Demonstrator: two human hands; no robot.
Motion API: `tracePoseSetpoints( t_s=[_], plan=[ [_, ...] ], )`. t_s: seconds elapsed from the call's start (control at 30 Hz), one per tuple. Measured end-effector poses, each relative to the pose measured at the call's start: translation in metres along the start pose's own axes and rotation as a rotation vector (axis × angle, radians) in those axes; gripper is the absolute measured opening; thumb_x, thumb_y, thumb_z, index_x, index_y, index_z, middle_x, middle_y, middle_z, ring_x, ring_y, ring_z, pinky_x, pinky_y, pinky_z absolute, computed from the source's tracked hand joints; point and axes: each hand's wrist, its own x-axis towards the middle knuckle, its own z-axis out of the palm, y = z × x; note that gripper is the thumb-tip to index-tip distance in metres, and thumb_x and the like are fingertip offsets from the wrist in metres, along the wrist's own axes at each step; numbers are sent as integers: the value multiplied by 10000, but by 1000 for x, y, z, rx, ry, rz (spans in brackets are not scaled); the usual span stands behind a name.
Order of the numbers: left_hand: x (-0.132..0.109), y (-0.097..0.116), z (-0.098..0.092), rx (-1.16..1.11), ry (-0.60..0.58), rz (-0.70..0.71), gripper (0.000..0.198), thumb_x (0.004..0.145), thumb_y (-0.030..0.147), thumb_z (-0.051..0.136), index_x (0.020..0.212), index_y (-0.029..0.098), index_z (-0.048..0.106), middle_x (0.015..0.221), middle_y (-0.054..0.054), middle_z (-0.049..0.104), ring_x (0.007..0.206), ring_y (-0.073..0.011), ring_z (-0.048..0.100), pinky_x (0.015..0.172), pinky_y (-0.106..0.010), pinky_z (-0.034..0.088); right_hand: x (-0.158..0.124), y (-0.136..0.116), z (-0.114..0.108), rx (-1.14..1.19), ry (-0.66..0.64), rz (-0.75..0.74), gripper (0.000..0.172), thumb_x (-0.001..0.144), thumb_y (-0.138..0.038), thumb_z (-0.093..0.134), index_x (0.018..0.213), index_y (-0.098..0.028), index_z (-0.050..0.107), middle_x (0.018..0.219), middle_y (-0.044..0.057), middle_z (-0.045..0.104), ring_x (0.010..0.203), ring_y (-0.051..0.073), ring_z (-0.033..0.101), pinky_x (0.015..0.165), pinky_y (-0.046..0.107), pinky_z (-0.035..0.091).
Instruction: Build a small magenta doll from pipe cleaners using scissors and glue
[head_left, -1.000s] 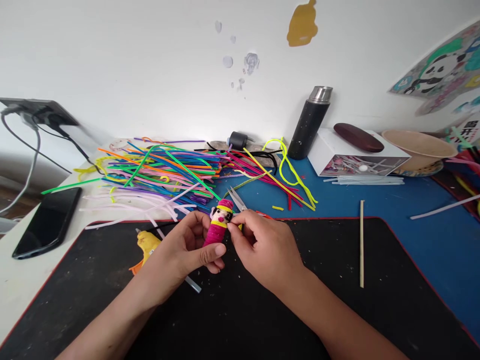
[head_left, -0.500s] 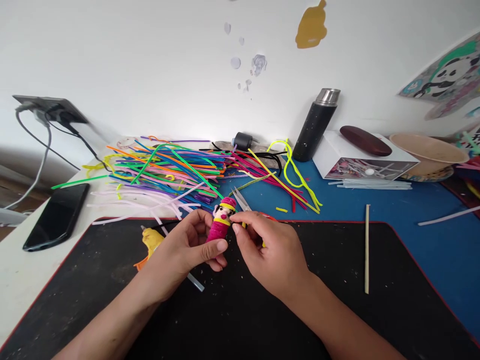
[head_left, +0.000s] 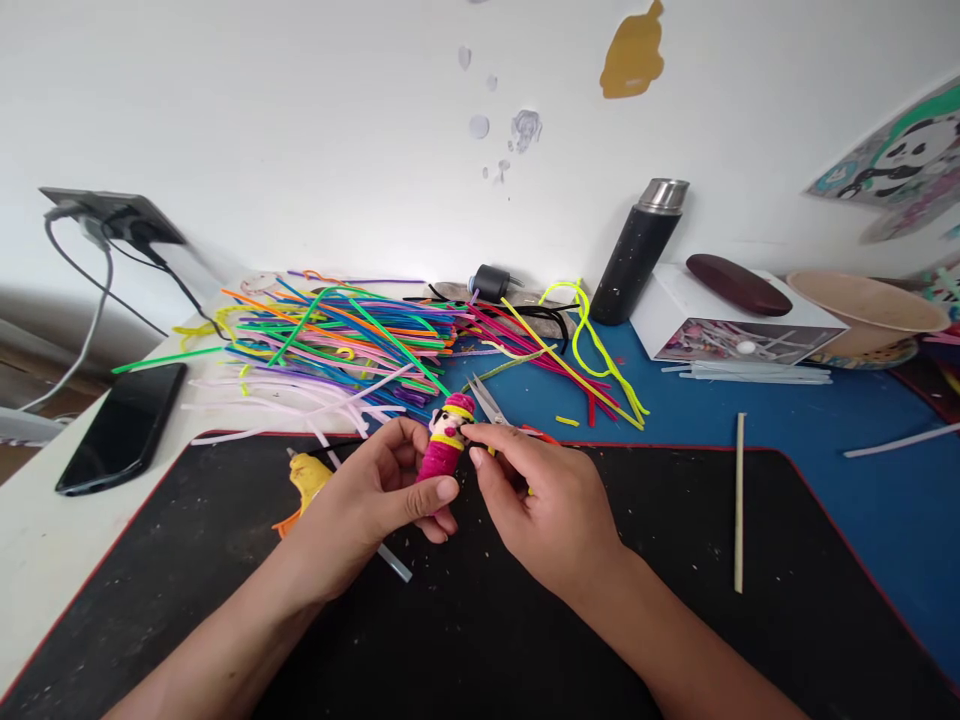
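The head view showed the doll (head_left: 442, 457) above the black mat (head_left: 487, 640), clasped in the left hand (head_left: 382, 490); whether the right hand (head_left: 555, 500), at its face (head_left: 444, 424), pinched anything, I could not tell. Pressing hard could twist the doll. Scissors (head_left: 486, 398) lay behind, near the mat's edge (head_left: 675, 445); more room was in front.

I've got bright, soft light on the wall (head_left: 337, 140) left of the flask (head_left: 631, 262), a glint on its cap (head_left: 665, 195), my right hand (head_left: 553, 505) fairly crisp below it, wide-angle stretch skewing the poster (head_left: 907, 155) to its right.
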Motion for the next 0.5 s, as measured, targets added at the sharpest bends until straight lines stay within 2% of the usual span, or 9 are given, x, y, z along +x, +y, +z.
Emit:
tracePoseSetpoints(
  t_s=[0.13, 0.4, 0.5],
  plan=[
    [-1, -1, -1, 4, -8, -3, 531, 762, 427, 1002, 958, 186, 571, 778, 32, 724, 615, -137, 754, 545, -204, 617, -1, 0, 0, 19, -1, 5, 255, 1062, -174, 603, 1221, -184, 802, 1120, 62, 888, 888, 215, 859, 797, 303, 633],
    [-1, 2, 3, -7, -5, -15, 532, 739, 424, 1015, 938, 186, 583, 769, 32, 718, 610, -135, 745, 548, -208, 614, 0, -2, -1, 22, -4, 42, 250, 1054, -166, 611, 1222, -194, 794, 1113, 60, 887, 844, 202, 846, 743, 296, 607],
    [-2, 2, 3, -7, -1, -10, 538, 736, 438, 1014, 929, 187, 580, 760, 31, 715, 599, -133, 739, 539, -206, 607, 0, -2, -1, 9, 12, 59, 229, 1050, -172, 602, 1162, -210, 797, 1029, 48, 887, 740, 179, 810, 673, 282, 566]
  ],
)
